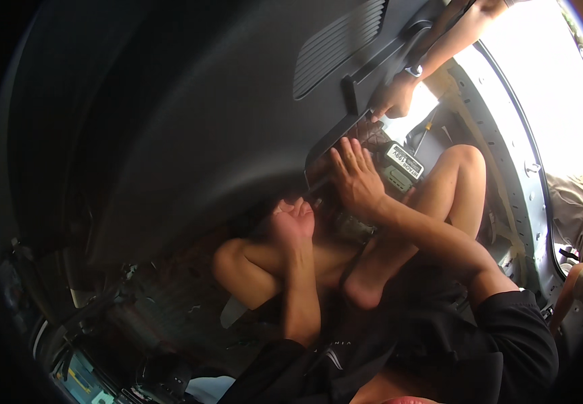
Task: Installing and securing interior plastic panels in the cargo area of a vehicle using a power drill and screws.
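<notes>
A large dark plastic trim panel [231, 114] of a vehicle interior fills the upper left. My right hand [359, 178] lies with stretched fingers against the panel's lower right edge, by a rectangular cutout. Under the panel's lower edge is my left hand [294, 221], slightly blurred, palm up, with loosely bent, parted fingers and nothing visible in it. Whether its fingertips touch the panel, I cannot tell. Beside my right hand stands a power tool battery [402, 167], dark with a pale label; the tool below it is mostly hidden.
Another person's hand [396, 95], with a watch on the wrist, reaches from the upper right to the panel edge. My bent knees [463, 172] frame the work area. A metal door sill [507, 168] runs down the right, where a second person's trousers [577, 209] show.
</notes>
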Available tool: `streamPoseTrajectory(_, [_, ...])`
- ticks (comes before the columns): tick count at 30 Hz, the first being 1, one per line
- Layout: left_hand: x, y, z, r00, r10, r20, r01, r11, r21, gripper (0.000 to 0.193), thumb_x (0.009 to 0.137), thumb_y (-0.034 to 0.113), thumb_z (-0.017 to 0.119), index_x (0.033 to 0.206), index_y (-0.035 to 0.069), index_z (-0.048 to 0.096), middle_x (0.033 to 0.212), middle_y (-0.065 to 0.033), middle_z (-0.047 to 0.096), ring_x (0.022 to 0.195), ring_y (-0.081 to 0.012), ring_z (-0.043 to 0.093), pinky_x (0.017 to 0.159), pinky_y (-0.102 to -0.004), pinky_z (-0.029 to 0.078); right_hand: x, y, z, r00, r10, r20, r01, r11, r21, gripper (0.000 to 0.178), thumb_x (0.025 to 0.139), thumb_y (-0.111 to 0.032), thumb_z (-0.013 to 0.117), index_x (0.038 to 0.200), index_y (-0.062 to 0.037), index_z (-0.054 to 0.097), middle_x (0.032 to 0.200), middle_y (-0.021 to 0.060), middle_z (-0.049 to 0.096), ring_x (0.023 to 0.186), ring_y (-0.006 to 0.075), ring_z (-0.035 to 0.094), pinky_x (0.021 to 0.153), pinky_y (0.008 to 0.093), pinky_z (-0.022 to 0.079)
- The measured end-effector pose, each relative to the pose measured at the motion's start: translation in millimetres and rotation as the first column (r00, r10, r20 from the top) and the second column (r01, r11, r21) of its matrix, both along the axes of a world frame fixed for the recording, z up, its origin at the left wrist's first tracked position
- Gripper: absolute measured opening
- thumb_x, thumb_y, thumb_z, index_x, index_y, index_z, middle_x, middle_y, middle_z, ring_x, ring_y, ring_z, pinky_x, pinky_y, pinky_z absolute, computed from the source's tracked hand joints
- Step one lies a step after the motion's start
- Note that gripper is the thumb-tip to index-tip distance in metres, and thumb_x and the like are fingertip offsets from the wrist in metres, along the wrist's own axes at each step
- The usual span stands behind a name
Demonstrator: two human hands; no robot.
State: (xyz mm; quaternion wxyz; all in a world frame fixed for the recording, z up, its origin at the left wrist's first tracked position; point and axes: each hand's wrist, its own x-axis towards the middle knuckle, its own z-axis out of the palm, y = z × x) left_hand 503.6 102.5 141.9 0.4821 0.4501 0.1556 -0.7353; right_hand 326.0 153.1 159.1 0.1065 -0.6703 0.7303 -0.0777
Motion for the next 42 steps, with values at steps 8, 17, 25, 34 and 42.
streamPoseTrajectory(8, [0, 0, 2, 0.995, -0.030, -0.090, 0.025, 0.998, -0.054, 0.018, 0.058, -0.001, 0.046, 0.058, 0.013, 0.034, 0.059, -0.0004, 0.041, 0.043, -0.0135, 0.029, 0.044, -0.0251, 0.027, 16, 7, 0, 0.976, -0.151, 0.156, 0.132, 0.984, 0.124, 0.070, 0.094, -0.042, 0.050, 0.148, -0.0022, 0.028, 0.157, 0.0188, 0.018, 0.146, 0.0320, 0.018, 0.116, 0.0542, 0.013])
streamPoseTrajectory(17, [-2, -1, -4, 0.997, -0.035, -0.065, 0.030, 0.996, -0.083, 0.020, 0.061, -0.001, 0.045, 0.059, 0.013, 0.032, 0.058, 0.0015, 0.032, 0.044, -0.0128, 0.030, 0.045, -0.0244, 0.028, 24, 0, -10, 0.993, -0.051, 0.111, 0.042, 0.996, 0.084, 0.065, 0.095, -0.037, 0.046, 0.148, -0.0031, 0.029, 0.158, 0.0109, 0.021, 0.145, 0.0264, 0.022, 0.115, 0.0556, 0.014])
streamPoseTrajectory(25, [-3, 0, -15, 1.000, 0.008, 0.019, -0.004, 0.982, -0.189, 0.025, 0.064, -0.001, 0.046, 0.059, 0.016, 0.029, 0.057, 0.0027, 0.027, 0.044, -0.0120, 0.027, 0.044, -0.0248, 0.024, 30, -8, 0, 0.995, -0.077, 0.065, 0.065, 0.985, 0.159, 0.069, 0.090, -0.034, 0.049, 0.148, -0.0024, 0.029, 0.157, 0.0136, 0.023, 0.145, 0.0289, 0.022, 0.115, 0.0553, 0.016])
streamPoseTrajectory(34, [2, 8, -14, 0.986, 0.101, 0.132, -0.086, 0.989, -0.117, 0.009, 0.078, -0.001, 0.053, 0.084, 0.007, 0.055, 0.068, -0.0001, 0.046, 0.050, -0.0128, 0.042, 0.050, -0.0261, 0.039, 37, -7, -5, 0.976, 0.180, 0.126, -0.192, 0.977, 0.089, 0.069, 0.092, -0.039, 0.053, 0.147, -0.0036, 0.031, 0.156, 0.0136, 0.025, 0.144, 0.0288, 0.027, 0.115, 0.0552, 0.018])
streamPoseTrajectory(42, [-14, 64, 2, -0.629, -0.094, 0.771, 0.659, 0.462, 0.594, 0.067, 0.094, 0.030, 0.046, 0.146, -0.006, 0.023, 0.152, -0.0269, 0.021, 0.141, -0.0442, 0.018, 0.113, -0.0529, 0.021, 30, -3, -15, 0.971, 0.172, 0.163, -0.187, 0.979, 0.085, 0.068, 0.096, -0.047, 0.040, 0.150, -0.0078, 0.027, 0.159, 0.0065, 0.019, 0.146, 0.0241, 0.021, 0.117, 0.0547, 0.009])
